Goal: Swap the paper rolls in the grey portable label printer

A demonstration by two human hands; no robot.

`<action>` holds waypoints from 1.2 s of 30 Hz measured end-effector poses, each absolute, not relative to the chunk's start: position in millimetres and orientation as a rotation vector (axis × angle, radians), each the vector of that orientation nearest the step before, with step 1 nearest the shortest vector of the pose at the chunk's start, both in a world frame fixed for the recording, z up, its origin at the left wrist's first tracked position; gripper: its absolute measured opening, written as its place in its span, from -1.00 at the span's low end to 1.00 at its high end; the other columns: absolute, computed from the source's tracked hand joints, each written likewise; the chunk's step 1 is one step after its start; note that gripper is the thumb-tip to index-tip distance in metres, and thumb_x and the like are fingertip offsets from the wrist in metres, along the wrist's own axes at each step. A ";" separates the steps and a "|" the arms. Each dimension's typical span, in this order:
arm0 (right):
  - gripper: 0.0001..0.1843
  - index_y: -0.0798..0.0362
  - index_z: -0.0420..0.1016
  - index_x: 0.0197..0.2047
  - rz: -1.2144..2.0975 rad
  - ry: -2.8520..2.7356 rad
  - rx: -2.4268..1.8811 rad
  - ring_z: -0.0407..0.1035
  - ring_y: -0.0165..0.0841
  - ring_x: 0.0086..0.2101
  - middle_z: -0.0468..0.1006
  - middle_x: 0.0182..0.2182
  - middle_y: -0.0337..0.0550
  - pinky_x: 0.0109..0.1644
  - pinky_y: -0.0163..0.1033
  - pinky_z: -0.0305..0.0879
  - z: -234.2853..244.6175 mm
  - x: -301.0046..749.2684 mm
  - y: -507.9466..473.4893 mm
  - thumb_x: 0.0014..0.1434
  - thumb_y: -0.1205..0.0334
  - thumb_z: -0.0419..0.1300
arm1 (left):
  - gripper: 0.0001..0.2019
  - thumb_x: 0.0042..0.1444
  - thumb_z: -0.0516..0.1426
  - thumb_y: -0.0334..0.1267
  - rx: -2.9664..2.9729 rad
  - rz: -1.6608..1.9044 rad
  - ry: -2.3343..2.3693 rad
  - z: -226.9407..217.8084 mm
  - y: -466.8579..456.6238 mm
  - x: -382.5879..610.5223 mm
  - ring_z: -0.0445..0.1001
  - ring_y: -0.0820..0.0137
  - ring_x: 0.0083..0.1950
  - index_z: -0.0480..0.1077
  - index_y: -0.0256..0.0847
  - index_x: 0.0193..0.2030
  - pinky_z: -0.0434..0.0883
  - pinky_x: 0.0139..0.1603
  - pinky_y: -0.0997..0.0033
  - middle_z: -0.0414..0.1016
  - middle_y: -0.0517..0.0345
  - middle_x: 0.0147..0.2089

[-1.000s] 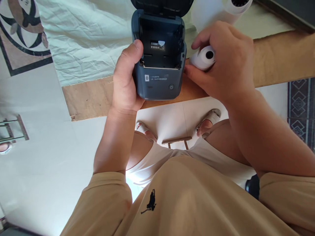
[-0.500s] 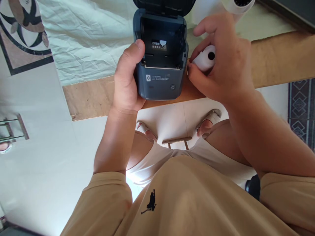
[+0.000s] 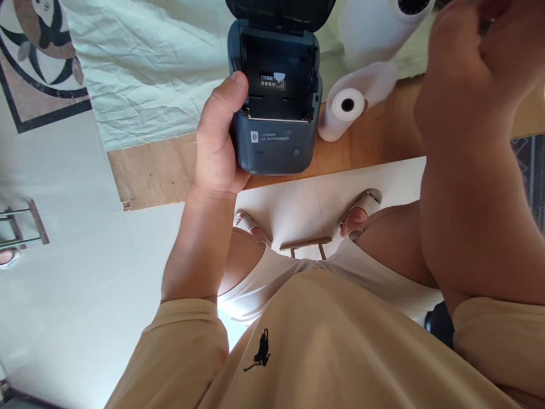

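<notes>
My left hand [image 3: 219, 133] is closed round the left side of a dark blue label printer [image 3: 276, 145], its thumb on the rim. The printer's lid [image 3: 281, 12] is raised, showing a hollow bay with a small printed sticker inside. Just right of the printer a small white paper roll [image 3: 336, 122] stands at the table edge, with a loose strip [image 3: 378, 82] trailing behind it. My right hand [image 3: 489, 51] is up at the top right, away from the roll. Its fingers look curled, partly cut off by the frame; what they hold is not clear.
A larger white roll [image 3: 370, 34] lies behind the small one. Pale green cloth [image 3: 149, 68] covers much of the wooden table [image 3: 157, 170]. Below the front edge are my legs and sandals [image 3: 368, 201], with a wooden stool bar [image 3: 305, 244] between them.
My right hand has let go of the small paper roll and moved up and right. The roll now stands by itself beside the printer. My left hand and the printer have barely moved.
</notes>
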State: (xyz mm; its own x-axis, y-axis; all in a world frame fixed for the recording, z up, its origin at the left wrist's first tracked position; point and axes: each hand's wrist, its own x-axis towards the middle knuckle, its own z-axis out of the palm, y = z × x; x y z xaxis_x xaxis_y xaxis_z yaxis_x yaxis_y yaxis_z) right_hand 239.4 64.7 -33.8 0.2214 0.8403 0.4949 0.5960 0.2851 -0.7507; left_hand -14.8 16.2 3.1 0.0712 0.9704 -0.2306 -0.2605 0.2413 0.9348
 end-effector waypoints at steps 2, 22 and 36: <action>-0.27 0.12 0.43 0.22 0.223 -1.615 -1.368 0.46 -0.33 -0.02 0.50 0.12 -0.06 -0.12 -0.17 0.24 -37.2 240.8 66.4 -0.09 0.39 0.07 | -0.41 0.20 0.13 0.40 0.843 1.177 1.052 0.0 14.8 -7.6 0.58 0.04 0.27 0.58 -0.01 0.06 0.65 0.11 0.08 0.64 0.00 -0.07; -0.35 0.12 0.44 0.00 0.183 -1.822 -1.567 0.31 -0.31 -0.07 0.43 -0.01 0.00 0.03 -0.17 0.29 -37.3 227.7 64.0 -0.24 0.59 0.12 | -0.46 0.20 0.17 0.28 0.689 1.431 0.916 -3.3 11.4 13.2 0.57 0.05 0.26 0.45 -0.18 -0.50 0.65 0.03 0.21 0.63 0.04 -0.09; -0.21 0.32 0.34 0.21 0.120 -1.800 -1.304 0.42 -0.41 -0.13 0.43 0.07 0.01 -0.16 -0.24 0.31 -37.4 230.0 62.3 -0.19 0.50 0.04 | -0.52 0.25 0.18 0.16 0.636 1.438 0.883 4.8 7.5 14.4 0.56 0.02 0.26 0.49 -0.18 -0.51 0.66 0.06 0.13 0.64 0.00 -0.15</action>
